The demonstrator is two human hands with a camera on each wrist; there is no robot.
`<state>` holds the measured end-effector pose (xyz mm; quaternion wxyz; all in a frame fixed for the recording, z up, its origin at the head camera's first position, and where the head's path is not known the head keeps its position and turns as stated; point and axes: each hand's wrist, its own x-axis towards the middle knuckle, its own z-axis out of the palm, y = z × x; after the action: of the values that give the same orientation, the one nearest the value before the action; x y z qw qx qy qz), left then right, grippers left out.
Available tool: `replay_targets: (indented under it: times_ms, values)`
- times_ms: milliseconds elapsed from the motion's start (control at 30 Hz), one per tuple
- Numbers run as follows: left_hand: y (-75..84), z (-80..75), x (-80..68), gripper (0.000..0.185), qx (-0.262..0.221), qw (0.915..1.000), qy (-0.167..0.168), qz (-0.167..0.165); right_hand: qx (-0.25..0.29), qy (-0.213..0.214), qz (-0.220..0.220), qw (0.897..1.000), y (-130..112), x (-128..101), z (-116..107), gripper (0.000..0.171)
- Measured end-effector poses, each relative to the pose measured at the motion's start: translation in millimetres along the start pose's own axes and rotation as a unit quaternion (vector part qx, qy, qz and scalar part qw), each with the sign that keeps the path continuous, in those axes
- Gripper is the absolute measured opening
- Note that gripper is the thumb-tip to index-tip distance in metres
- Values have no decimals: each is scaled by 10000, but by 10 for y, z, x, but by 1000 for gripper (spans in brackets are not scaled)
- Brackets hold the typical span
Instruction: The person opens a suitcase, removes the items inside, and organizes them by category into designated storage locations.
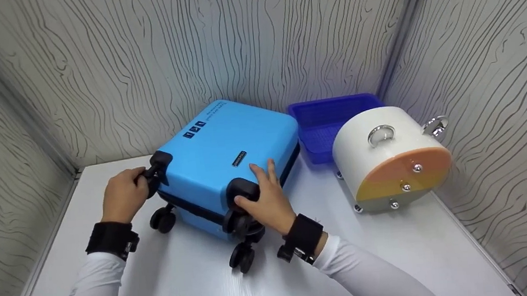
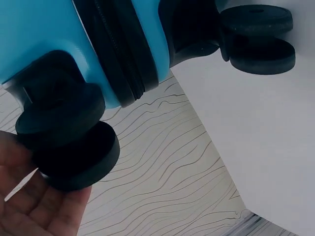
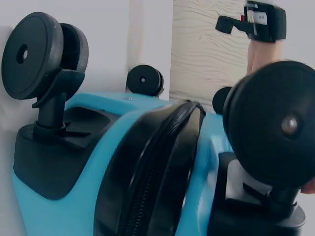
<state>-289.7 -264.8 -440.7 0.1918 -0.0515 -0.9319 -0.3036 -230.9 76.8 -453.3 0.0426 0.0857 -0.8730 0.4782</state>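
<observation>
A light-blue suitcase (image 1: pixel 243 135) lies on its broad side on the white table, its wheeled end toward me. My left hand (image 1: pixel 125 194) grips the upper left caster wheel (image 2: pixel 74 142), with fingers around its rim. At the upper right corner, my right hand (image 1: pixel 272 201) rests on the black corner guard (image 1: pixel 241 190), fingers spread and thumb across the guard. Beside that hand is the upper right wheel (image 3: pixel 275 123). Two lower wheels show nearer the table, among them the lower right wheel (image 1: pixel 242 258). A black zipper band (image 3: pixel 147 177) runs between the two shells.
Behind and to the right stands a blue-purple plastic basket (image 1: pixel 313 151). In front of it is a white drum-shaped box (image 1: pixel 352 145) with an orange, yellow and green face, silver knobs and small feet. Wood-patterned panels (image 1: pixel 236 42) enclose the table (image 1: pixel 185 286).
</observation>
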Motion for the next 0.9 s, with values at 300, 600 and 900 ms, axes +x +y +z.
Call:
replay_targets:
  times_ms: [300, 600, 900]
  values:
    - [129, 30, -244, 29, 470, 9974, 234, 485, 152, -357, -246, 9989, 221, 178, -284, 81]
    - [343, 140, -503, 24, 1167, 9806, 682, 1416, 240, -838, -408, 9954, 427, 462, -656, 84]
    - [639, 200, -732, 40, 1470, 9703, 571, 1837, 833, -1098, -501, 9892, 711, 711, -913, 85]
